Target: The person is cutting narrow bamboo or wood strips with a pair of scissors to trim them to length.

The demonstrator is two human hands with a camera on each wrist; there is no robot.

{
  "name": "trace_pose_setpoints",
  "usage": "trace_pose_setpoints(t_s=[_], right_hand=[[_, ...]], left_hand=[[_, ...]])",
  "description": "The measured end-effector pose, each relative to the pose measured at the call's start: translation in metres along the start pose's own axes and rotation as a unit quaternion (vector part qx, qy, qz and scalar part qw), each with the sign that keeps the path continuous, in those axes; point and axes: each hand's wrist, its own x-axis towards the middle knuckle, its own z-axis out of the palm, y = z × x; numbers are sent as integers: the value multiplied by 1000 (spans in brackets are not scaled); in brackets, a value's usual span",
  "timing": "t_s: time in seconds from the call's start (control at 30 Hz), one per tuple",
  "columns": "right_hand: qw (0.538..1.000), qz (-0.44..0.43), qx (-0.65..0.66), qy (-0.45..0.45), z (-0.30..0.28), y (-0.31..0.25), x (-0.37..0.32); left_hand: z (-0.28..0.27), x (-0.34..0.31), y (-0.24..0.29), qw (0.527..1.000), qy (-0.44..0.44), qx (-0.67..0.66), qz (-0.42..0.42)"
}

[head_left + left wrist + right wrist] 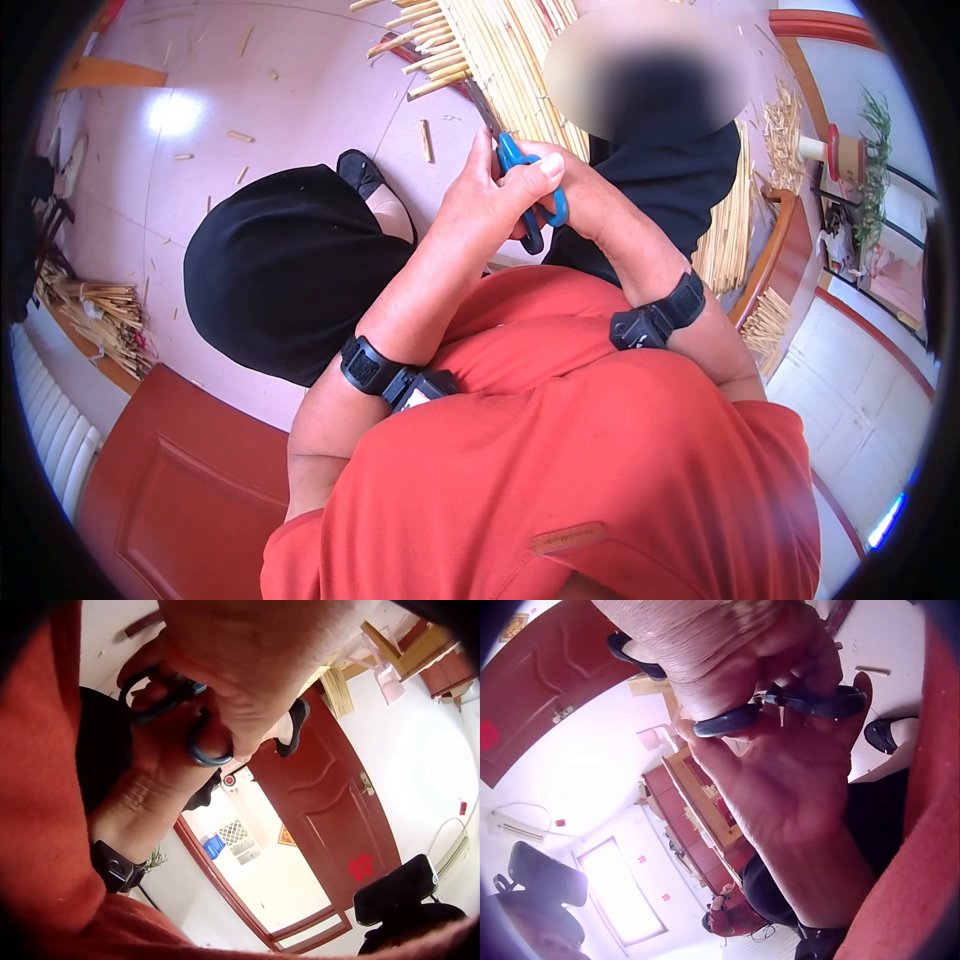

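Between your two hands sit the scissors (508, 150), with blue handles toward your body and blades pointing forward, away from you. Right hand (582, 186): grip closed on the handles, thumb and fingers engaged at the loops (829, 703). Left hand (478, 198): laid against the right, thumb across the handle; how far its fingers curl is hidden, so no firm finding.

Handling, as judged: the scissors should be light, rigid and smooth, best held by the loops with your fingers clear of the blades.

Just ahead of your hands, the blades reach the uneven ends of the reed mat (515, 62). Whether a stalk lies between them cannot be told. The stalks look dry, light and stiff, probably slick-skinned and liable to split; take hold near the bound body, not at the loose tips.

Left of the blades, a cut stalk piece (426, 142) lies on the floor (300, 90). Well out to the left of your hands rests a stalk bundle (105, 318).

Containers: far to the right, a dark-framed rack (905, 236) carries mixed items, too small to identify. No vessel is confirmed around the left bundle.
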Motion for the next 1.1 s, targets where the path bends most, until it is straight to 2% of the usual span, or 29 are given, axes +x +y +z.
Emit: trace_pose_setpoints(t_s=[0.33,0.5,0.57,0.63,0.7,0.83,0.93,1.03,1.1], right_hand=[[1000,4,7,7,-1,6,-1],[998,-44,-43,12,-5,15,4],[997,-55,-51,7,-7,14,5],[996,-68,-59,6,-7,12,4],[993,-46,-103,29,-6,13,5],[996,-18,-68,59,-1,9,2],[990,-20,-129,48,-2,10,2],[995,-32,-90,26,-3,19,2],[999,6,-31,-21,-1,17,-5]], left_hand=[[1,-2,0,1000,1,1,9],[5,-1,-2,1000,15,-4,21],[9,-1,0,997,26,-66,33],[10,-1,1,997,23,-65,29],[9,-1,1,997,22,-66,25],[8,-5,2,998,13,-52,22],[7,-6,-1,999,4,-42,21],[5,-9,-5,999,-3,-36,5],[7,-13,-5,999,-10,-30,-8]])
